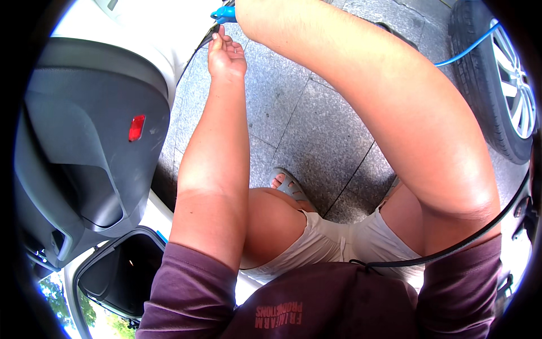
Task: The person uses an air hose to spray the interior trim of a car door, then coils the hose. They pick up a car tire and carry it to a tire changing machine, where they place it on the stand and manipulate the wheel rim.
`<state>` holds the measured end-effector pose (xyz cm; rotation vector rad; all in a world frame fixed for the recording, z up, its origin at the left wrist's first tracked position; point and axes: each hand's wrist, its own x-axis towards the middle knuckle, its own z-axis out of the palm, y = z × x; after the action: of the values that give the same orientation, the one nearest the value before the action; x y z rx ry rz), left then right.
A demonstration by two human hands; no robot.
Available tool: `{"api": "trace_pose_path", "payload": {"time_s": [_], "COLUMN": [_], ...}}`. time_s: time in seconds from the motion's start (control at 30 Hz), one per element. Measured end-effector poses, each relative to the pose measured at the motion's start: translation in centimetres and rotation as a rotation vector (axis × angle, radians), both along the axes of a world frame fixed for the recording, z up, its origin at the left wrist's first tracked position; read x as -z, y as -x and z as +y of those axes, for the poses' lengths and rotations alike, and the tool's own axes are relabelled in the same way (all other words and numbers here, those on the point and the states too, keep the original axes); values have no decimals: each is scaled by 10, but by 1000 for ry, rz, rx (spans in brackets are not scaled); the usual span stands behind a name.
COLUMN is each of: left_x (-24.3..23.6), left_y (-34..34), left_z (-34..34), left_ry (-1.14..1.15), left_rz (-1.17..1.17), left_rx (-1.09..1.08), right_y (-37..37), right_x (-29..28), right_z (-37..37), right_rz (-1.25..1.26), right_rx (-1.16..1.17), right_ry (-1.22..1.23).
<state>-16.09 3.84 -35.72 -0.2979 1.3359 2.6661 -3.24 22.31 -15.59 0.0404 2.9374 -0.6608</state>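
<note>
Near the top, my left hand [227,55] is raised with its palm partly turned up, its fingertips pinched on a thin black strip [216,30]. The strip runs down along the edge of white car bodywork [148,35]. Just above those fingertips is a bright blue piece [224,14], at the end of my right forearm [339,51]. Whether it is a glove or a tool cannot be made out. The forearm reaches across to the upper edge, and the fingers of my right hand are hidden there.
An open car door's dark inner panel [84,113] with a red reflector [136,128] stands at left. Below it is a black-framed mirror [121,277]. A wheel [497,85] is at upper right, beside a blue hose [471,48]. Grey paving [316,121] lies underfoot.
</note>
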Motion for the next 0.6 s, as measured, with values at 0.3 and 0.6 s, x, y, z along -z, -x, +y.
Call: {"api": "trace_pose_path", "payload": {"time_s": [0.3, 0.6], "left_x": [-10, -10], "left_y": [-1, -3], "left_z": [-10, -18], "left_ry": [16, -5], "left_rz": [-24, -13], "left_rx": [-28, -44], "right_y": [34, 33], "right_x": [30, -8], "right_z": [1, -2], "right_rz": [-83, -72], "right_rx": [-104, -143], "right_ry": [-210, -102]}}
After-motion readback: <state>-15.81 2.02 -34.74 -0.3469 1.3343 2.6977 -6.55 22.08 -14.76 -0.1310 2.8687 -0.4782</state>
